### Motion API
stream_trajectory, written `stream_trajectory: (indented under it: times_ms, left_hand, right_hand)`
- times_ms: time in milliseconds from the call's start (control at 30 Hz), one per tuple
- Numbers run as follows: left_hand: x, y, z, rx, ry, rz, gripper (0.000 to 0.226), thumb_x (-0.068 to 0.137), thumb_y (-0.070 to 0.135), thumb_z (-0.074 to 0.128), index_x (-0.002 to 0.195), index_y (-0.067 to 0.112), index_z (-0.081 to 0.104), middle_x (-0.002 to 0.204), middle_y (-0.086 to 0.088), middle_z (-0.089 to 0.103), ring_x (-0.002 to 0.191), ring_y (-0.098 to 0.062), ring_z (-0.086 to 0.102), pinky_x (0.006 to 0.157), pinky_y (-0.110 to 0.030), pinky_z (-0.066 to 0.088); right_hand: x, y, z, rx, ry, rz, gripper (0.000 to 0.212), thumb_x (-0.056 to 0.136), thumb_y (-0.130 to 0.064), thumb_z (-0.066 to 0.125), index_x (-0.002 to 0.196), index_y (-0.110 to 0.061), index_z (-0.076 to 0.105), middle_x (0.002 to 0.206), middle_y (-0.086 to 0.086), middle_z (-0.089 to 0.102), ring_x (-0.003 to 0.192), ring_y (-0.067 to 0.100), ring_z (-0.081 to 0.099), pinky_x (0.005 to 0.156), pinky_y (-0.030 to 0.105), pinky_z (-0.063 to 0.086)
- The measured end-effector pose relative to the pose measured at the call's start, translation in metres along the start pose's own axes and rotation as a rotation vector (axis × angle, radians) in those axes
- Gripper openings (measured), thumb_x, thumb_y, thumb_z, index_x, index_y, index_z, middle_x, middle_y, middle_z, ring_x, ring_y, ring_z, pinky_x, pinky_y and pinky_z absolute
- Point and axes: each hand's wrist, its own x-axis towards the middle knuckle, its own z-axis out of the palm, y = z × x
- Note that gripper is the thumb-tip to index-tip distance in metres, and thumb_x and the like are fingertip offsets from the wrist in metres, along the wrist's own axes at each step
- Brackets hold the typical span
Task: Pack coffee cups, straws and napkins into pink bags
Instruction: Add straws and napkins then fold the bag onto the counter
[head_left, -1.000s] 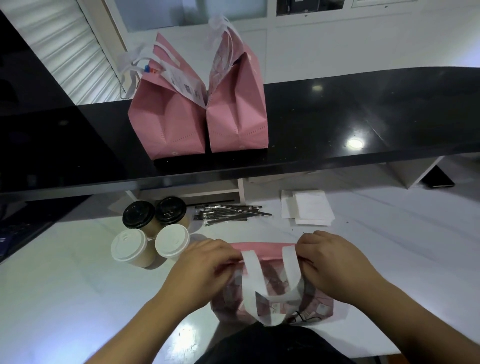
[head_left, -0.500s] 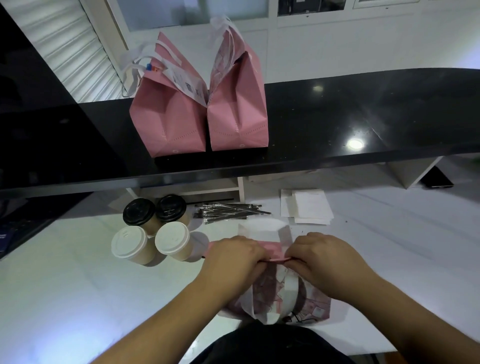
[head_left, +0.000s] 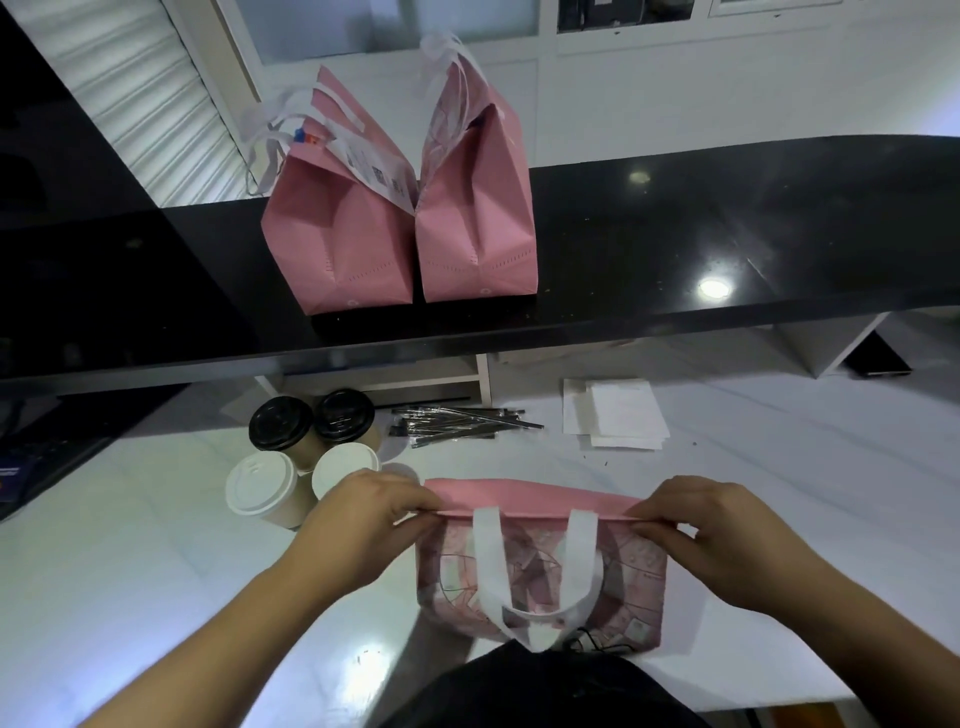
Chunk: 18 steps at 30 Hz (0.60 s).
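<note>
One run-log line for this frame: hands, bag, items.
left hand: pinches bag rim | right hand: pinches bag rim | bag: on table, mouth stretched | cups, straws, napkins: unpacked

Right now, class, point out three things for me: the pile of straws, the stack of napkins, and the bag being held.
straws (head_left: 462, 423), head view, middle of the bundle.
napkins (head_left: 621, 413), head view, top sheet's centre.
pink bag (head_left: 540, 566), head view, patterned front panel.
</note>
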Motion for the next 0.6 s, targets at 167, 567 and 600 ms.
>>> stream_trajectory:
  times_ms: [167, 567, 600]
  left_hand:
    - [-0.002, 0.003, 0.008, -0.100, 0.002, -0.139, 0.019, 0.089, 0.027, 0.082, 0.102, 0.041, 0.084, 0.095, 0.019, 0.079, 0.087, -0.009, 0.069, 0.070, -0.017, 0.047]
    - [0.007, 0.009, 0.010, -0.274, -0.039, -0.206, 0.019, 0.099, 0.033, 0.067, 0.112, 0.043, 0.078, 0.105, 0.037, 0.066, 0.105, 0.009, 0.060, 0.090, -0.018, 0.049]
    - [0.009, 0.011, 0.009, -0.283, -0.030, -0.195, 0.019, 0.099, 0.033, 0.068, 0.112, 0.043, 0.077, 0.106, 0.037, 0.066, 0.106, 0.010, 0.060, 0.091, -0.017, 0.049]
  right_hand:
    - [0.003, -0.001, -0.001, -0.060, -0.067, 0.034, 0.014, 0.094, -0.030, 0.073, 0.106, -0.030, 0.080, 0.087, -0.021, 0.068, 0.079, 0.002, 0.061, 0.070, 0.014, 0.048]
    - [0.015, -0.048, 0.014, -0.396, -0.223, 0.037, 0.035, 0.096, -0.030, 0.046, 0.126, -0.035, 0.064, 0.113, -0.013, 0.061, 0.104, 0.013, 0.055, 0.080, 0.027, 0.047]
    - [0.013, -0.047, 0.011, -0.387, -0.236, 0.043, 0.034, 0.097, -0.028, 0.046, 0.124, -0.035, 0.065, 0.110, -0.014, 0.061, 0.103, 0.011, 0.055, 0.080, 0.027, 0.048]
